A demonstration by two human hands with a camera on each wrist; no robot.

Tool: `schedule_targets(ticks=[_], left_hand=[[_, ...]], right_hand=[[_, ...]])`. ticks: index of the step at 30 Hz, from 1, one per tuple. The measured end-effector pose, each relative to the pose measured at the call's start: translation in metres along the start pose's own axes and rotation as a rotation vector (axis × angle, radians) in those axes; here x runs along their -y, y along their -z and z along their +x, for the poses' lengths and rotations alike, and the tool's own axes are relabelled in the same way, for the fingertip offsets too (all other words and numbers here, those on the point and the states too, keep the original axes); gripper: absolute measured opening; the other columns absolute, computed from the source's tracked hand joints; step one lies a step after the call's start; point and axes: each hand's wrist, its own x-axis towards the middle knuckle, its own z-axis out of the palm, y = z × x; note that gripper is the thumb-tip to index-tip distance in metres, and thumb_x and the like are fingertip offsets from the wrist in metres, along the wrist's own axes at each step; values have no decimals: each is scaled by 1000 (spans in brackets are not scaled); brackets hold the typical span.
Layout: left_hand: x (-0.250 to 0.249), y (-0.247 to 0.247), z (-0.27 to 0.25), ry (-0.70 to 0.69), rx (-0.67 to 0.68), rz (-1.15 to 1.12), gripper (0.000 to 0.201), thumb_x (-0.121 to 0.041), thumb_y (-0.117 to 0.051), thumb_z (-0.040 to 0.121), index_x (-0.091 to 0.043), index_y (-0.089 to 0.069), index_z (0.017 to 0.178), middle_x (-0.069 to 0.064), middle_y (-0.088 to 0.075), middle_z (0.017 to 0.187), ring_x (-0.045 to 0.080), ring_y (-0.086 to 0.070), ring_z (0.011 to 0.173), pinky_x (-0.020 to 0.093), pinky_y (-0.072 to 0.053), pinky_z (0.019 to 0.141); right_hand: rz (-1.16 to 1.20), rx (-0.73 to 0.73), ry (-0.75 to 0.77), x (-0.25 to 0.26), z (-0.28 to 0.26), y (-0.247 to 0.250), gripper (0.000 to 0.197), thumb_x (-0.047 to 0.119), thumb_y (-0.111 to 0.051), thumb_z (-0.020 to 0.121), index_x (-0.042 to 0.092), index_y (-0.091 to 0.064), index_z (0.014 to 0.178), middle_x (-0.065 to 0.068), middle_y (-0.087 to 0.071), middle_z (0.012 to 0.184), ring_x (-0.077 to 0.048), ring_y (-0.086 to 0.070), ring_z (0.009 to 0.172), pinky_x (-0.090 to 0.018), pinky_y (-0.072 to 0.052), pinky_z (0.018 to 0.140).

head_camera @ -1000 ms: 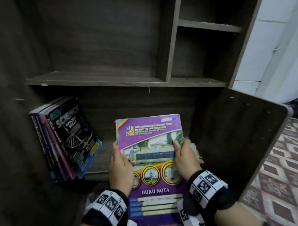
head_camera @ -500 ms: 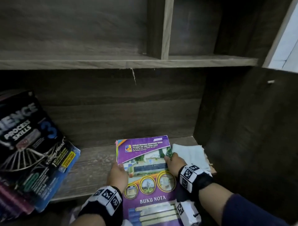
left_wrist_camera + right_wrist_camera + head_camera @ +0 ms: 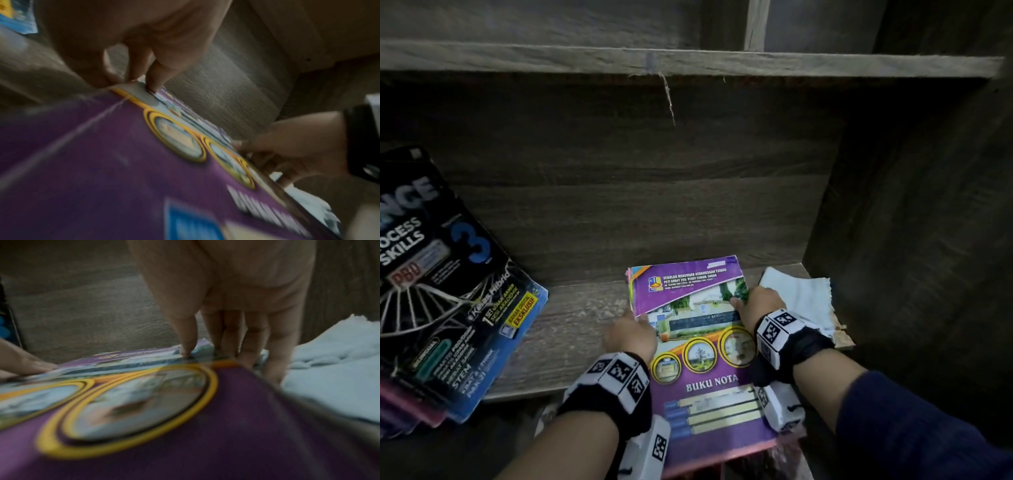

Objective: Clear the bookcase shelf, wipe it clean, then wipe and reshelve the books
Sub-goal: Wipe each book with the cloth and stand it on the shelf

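A purple notebook (image 3: 702, 356) marked BUKU NOTA lies flat, its far end over the lower shelf (image 3: 578, 329) and its near end past the shelf's front edge. My left hand (image 3: 635, 329) grips its left edge, thumb on the cover (image 3: 156, 84). My right hand (image 3: 756, 301) grips its right edge, thumb on top and fingers down the side (image 3: 230, 344). Other books lie under the notebook (image 3: 185, 418), barely visible. A white cloth (image 3: 801, 298) lies on the shelf just right of my right hand.
A row of books fronted by a dark science workbook (image 3: 448, 298) leans at the shelf's left end. The upper shelf board (image 3: 688, 63) overhangs the space. The dark side panel (image 3: 911, 240) closes the right. Bare shelf wood shows between the leaning books and the notebook.
Both hands have carried the notebook down and forward from in front of the shelf to lying flat on it. The view has closed in on the lower shelf.
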Motion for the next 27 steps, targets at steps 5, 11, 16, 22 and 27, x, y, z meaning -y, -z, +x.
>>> schedule_targets(ticks=[5,11,16,22,27], left_hand=[[-2,14,10,-29,156,189,28,-29,-54,97,-7,-70,101,15,-70,103,31,-63,91,30,-47,73],[-4,29,14,12,226,44,21,-13,-59,87,-7,-55,67,14,-59,73,24,-51,63,26,-36,58],[9,61,-3,-109,212,-85,19,-21,-60,93,-19,-61,75,9,-63,80,21,-58,74,25,-40,68],[44,64,-4,-407,211,137,48,-21,-56,96,-10,-47,142,3,-53,141,17,-47,130,17,-33,100],[60,48,1,-542,236,189,48,-37,-46,100,-31,-39,147,-9,-40,151,9,-35,140,22,-25,114]], right_hand=[[-69,-25,-5,-6,1,3,37,44,-56,92,10,-62,106,-11,-64,111,-30,-60,103,-34,-52,82],[-117,-168,56,-32,15,27,26,33,-50,89,14,-64,101,-12,-65,110,-31,-61,100,-31,-50,80],[-238,-71,71,-58,28,34,50,47,-42,93,20,-50,135,-13,-46,141,-33,-48,126,-38,-43,102],[-274,85,37,-59,23,-2,67,68,-30,89,33,-21,146,-16,-25,152,-42,-25,137,-53,-27,109],[-333,-54,31,-64,21,-19,61,62,-19,95,39,-8,150,-12,-24,155,-39,-25,139,-55,-24,110]])
